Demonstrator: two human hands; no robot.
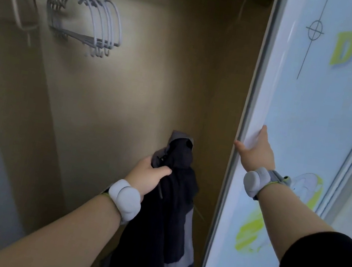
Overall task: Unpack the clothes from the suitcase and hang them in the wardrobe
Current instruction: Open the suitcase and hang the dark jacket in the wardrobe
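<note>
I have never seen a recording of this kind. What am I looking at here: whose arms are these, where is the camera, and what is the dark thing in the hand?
There is no machine here: a person wears a wide-angle camera on the head, looking forward and down, so you see that person's own two arms. The left hand grips a dark jacket with grey panels, which hangs down. The right hand lies with straight fingers on the edge of the wardrobe door, which bears pale printed graphics. Inside the wardrobe, at upper left, a bunch of grey hangers hangs, all bare. Each wrist wears a grey band; its purpose the picture does not tell. The suitcase is not in view.
</note>
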